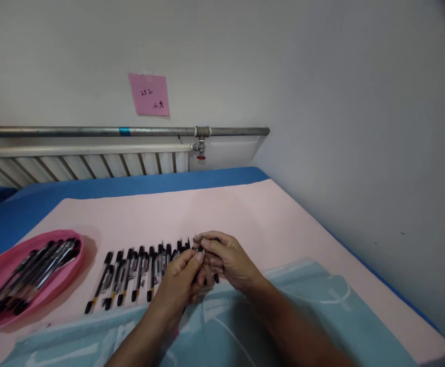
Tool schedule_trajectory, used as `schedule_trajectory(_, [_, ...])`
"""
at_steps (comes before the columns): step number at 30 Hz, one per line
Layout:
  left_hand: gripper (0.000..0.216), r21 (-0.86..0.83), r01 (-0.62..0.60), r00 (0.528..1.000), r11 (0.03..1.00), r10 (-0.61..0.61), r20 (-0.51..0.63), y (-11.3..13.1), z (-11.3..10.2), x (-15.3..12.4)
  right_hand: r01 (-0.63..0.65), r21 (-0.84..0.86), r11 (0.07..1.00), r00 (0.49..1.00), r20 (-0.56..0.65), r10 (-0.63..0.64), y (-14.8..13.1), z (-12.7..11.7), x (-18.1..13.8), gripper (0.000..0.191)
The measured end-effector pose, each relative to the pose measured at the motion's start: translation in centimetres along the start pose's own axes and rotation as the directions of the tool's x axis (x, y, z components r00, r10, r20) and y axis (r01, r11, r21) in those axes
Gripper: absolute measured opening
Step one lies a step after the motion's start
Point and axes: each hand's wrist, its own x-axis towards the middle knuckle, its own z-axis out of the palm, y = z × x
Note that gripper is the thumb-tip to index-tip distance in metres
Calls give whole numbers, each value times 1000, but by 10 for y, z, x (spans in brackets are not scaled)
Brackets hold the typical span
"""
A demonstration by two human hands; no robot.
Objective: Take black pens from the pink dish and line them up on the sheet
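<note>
My left hand (179, 283) and my right hand (228, 260) meet over the pink sheet (245, 214), fingers pinched together on a black pen (209, 265) whose dark end pokes out below them. The pen is mostly hidden by the fingers. Just left of my hands lies a row of several black-capped clear pens (138, 272), side by side. Further left a pink tray (0, 278) holds several more pens.
A light blue patterned cloth (314, 311) lies under my forearms. The table has a blue cover (92, 186) and stands against a grey wall with a radiator (80, 165), a metal pipe (130, 131) and a pink note (149, 94).
</note>
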Motion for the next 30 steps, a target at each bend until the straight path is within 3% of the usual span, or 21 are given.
schedule_trajectory(6, [35, 89, -51, 999, 995, 52, -7, 1, -3, 0, 120, -122, 985, 981, -138, -137, 6, 3, 2, 18])
schedule_trajectory(13, [36, 89, -58, 998, 994, 58, 6, 2, -3, 0, 0, -44, 999, 1000, 2, 0, 2, 3, -1, 21])
schedule_trajectory(18, [35, 158, -155, 988, 975, 155, 10, 0, -6, 1, 107, -149, 983, 983, -132, -127, 7, 6, 0, 20])
schedule_trajectory(23, [34, 126, -51, 999, 991, 48, 25, 2, -6, 0, 55, -73, 996, 998, -17, -57, 4, 1, 0, 17])
schedule_trajectory(26, [35, 132, -52, 999, 990, 51, 13, 3, -6, 0, 2, -50, 999, 1000, 25, 0, 2, 0, 0, 20])
schedule_trajectory(30, [38, 189, -110, 994, 976, 111, 2, 3, -6, 1, 76, -94, 993, 990, -115, -87, 3, 2, 2, 19])
